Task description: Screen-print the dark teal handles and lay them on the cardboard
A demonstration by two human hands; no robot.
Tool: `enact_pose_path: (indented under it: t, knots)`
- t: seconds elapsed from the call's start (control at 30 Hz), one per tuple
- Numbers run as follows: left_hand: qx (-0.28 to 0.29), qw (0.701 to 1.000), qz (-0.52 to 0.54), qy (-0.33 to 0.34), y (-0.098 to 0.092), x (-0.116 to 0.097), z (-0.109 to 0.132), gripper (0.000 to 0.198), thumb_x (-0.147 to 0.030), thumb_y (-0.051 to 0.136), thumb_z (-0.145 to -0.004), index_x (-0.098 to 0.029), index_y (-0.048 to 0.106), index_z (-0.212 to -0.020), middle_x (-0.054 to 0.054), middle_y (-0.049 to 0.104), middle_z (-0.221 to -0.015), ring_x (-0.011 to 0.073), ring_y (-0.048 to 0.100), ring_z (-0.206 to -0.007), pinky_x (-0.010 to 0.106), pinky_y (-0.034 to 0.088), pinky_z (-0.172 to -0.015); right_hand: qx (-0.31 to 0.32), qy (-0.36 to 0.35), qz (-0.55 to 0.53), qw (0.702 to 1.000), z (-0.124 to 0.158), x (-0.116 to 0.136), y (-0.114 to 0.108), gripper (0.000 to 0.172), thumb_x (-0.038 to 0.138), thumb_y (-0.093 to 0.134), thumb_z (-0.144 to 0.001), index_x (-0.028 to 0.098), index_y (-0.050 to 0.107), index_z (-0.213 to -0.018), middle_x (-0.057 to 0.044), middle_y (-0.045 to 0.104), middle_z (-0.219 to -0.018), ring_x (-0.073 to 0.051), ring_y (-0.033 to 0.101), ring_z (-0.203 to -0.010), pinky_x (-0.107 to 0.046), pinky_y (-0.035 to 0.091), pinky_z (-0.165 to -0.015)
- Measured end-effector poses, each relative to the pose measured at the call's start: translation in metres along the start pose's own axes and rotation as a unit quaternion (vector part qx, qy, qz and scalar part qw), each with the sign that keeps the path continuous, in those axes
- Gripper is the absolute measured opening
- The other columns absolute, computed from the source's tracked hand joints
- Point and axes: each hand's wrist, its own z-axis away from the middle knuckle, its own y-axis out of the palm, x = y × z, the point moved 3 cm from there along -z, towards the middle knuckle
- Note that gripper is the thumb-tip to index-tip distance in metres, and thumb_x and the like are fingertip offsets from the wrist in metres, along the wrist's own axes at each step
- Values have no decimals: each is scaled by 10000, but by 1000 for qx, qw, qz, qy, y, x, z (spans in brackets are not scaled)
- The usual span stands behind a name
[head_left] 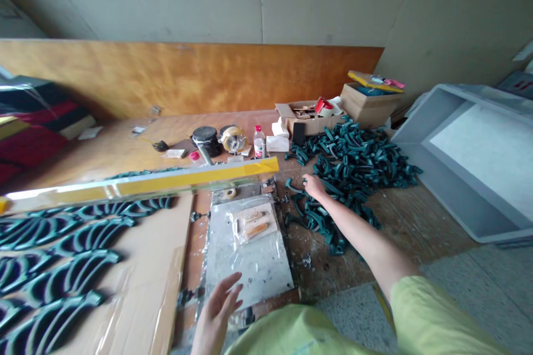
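My right hand (314, 186) reaches to the left edge of a heap of dark green curved plastic parts (353, 155). Its fingers are closed at the end of one dark green curved plastic part (293, 185). Nearer to me, my left hand (221, 306) hangs over the front of a grey metal plate (266, 272) with its fingers apart and nothing in them. On the plate lies a clear plastic sheet (235, 233) with a brownish, worn patch. Rows of similar green curved parts (87, 233) lie on a cardboard sheet (154, 255) at the left.
A yellow-taped bar (166, 178) spans the table behind the plate. Behind it stand a black tub (207, 141), a tape roll (234, 140) and a bottle (259, 142). Cardboard boxes (368, 106) sit behind the heap. A large grey bin (441, 188) stands right.
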Motion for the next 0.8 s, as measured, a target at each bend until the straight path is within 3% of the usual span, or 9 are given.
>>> enact_pose_path:
  t: [0.1,0.2,0.4,0.5,0.57,0.63,0.7,0.8]
  knots:
    - [-52,999,12,4,-13,7,-2,541,-618,730,-637,-197,726,-976,101,714,-1132,298,677,-1024,330,587,-760,-12,47,87,995,0,-34,-24,412,112,524,-853,142,548,-1263,-206,563,-1282,-299,493,-1250,-406,427,-980]
    - [-68,998,17,-4,-25,6,-7,577,-628,749,-594,-183,721,-960,113,717,-1117,305,687,-993,333,592,-738,4,74,146,987,3,-58,-39,440,76,505,-831,110,534,-1269,-230,583,-1226,-317,553,-1173,-430,463,-913]
    - [-48,999,16,7,-48,-11,-19,556,-579,757,-637,-176,699,-1015,124,692,-1178,295,674,-1033,335,582,-794,35,43,196,979,14,-58,-55,336,74,544,-781,148,648,-1091,-182,637,-1143,-283,622,-1066,-361,475,-853]
    - [-75,997,20,30,-60,-16,-25,569,-594,749,-637,-167,697,-1010,131,706,-1133,289,685,-994,338,579,-772,-11,-18,160,987,24,-36,-64,360,117,601,-763,137,628,-1122,-170,647,-1100,-262,632,-1000,-344,471,-834]
    - [-75,996,23,40,-65,-20,-29,562,-583,749,-648,-163,690,-1017,131,710,-1115,281,685,-987,339,574,-774,-26,-86,51,995,36,-8,-58,367,179,670,-736,148,635,-1101,-112,671,-983,-237,638,-914,-334,475,-809]
    - [-66,996,25,50,-70,-27,-33,551,-572,744,-662,-161,684,-1025,130,706,-1122,273,682,-990,335,570,-778,13,-181,-90,979,53,29,-37,385,219,703,-721,187,651,-1102,-38,666,-896,-199,630,-844,-325,478,-807]
    - [-58,996,24,69,-74,-37,-38,527,-555,725,-699,-165,676,-1051,124,698,-1140,256,674,-1000,321,561,-792,69,-287,-180,938,75,71,-7,391,206,701,-732,221,674,-1122,-12,660,-905,-176,616,-843,-325,469,-838]
    - [-59,993,26,102,-79,-58,-43,506,-538,715,-721,-169,674,-1064,111,698,-1138,236,670,-988,311,553,-800,97,-395,-172,897,106,121,40,299,166,694,-767,237,734,-1055,-38,667,-953,-189,586,-913,-347,443,-887]
